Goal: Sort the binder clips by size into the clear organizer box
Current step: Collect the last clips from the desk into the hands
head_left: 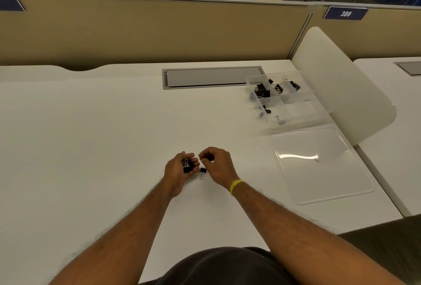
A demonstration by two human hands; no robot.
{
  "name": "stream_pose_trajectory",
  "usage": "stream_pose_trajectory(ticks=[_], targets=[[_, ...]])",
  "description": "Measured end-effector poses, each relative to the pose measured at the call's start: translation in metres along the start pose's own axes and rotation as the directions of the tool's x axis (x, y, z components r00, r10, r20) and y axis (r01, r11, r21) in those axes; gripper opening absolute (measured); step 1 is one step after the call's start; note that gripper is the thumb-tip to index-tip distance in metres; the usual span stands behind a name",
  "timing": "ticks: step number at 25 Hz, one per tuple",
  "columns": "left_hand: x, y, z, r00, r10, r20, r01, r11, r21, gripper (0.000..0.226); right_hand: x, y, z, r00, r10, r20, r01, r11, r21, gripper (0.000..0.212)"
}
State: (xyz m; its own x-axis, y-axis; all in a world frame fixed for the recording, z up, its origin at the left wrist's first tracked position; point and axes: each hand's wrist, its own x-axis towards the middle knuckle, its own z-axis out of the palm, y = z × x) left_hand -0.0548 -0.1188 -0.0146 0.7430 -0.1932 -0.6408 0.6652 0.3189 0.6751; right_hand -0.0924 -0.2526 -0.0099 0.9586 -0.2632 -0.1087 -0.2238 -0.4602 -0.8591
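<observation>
My left hand is cupped palm-up over the middle of the white desk and holds several small black binder clips. Just to its right, my right hand has its fingers curled and pinches something small and dark, apparently a clip, at the fingertips. One loose black binder clip lies on the desk between the two hands. The clear organizer box stands at the far right with several black clips in its back and left compartments.
The box's clear lid lies flat on the desk in front of the box. A grey cable hatch is set into the desk's back. A white divider panel rises at the right edge; a beige partition runs behind.
</observation>
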Motion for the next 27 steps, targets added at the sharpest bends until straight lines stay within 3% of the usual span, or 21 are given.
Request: stream_pose_trajectory(ticks=[3, 6, 9, 12, 15, 20, 27], targets=[[0.001, 0.001, -0.005, 1.0, -0.004, 0.004, 0.004, 1.0, 0.005, 0.031, -0.001, 0.016, -0.003, 0.995, 0.058, 0.075, -0.043, 0.979, -0.198, 0.022], [0.0, 0.002, -0.007, 1.0, -0.001, -0.008, 0.001, 1.0, 0.007, 0.031, -0.005, 0.025, 0.0, 0.965, 0.061, 0.257, 0.047, 0.917, -0.397, 0.038], [0.001, 0.003, -0.008, 1.0, 0.004, -0.005, -0.004, 1.0, 0.017, 0.031, -0.007, 0.027, 0.003, 0.959, 0.047, 0.28, 0.085, 0.894, -0.44, 0.037], [0.0, 0.003, -0.009, 1.0, 0.008, -0.004, -0.008, 0.999, 0.033, 0.031, -0.007, 0.025, 0.0, 0.972, 0.046, 0.23, 0.051, 0.916, -0.398, 0.021], [0.0, 0.003, -0.008, 1.0, 0.006, -0.006, -0.006, 0.999, 0.041, 0.031, -0.009, 0.027, -0.005, 0.975, 0.095, 0.199, -0.006, 0.912, -0.41, 0.019], [-0.001, -0.001, 0.001, 1.0, 0.011, -0.001, -0.011, 0.998, 0.058, 0.032, -0.009, 0.019, -0.007, 0.995, 0.097, -0.004, -0.097, 0.995, -0.03, 0.022], [-0.008, -0.009, 0.037, 0.998, -0.024, 0.061, 0.019, 0.996, 0.083, 0.038, -0.011, 0.0, -0.024, 0.999, 0.016, 0.03, -0.018, 0.996, 0.085, 0.004]])
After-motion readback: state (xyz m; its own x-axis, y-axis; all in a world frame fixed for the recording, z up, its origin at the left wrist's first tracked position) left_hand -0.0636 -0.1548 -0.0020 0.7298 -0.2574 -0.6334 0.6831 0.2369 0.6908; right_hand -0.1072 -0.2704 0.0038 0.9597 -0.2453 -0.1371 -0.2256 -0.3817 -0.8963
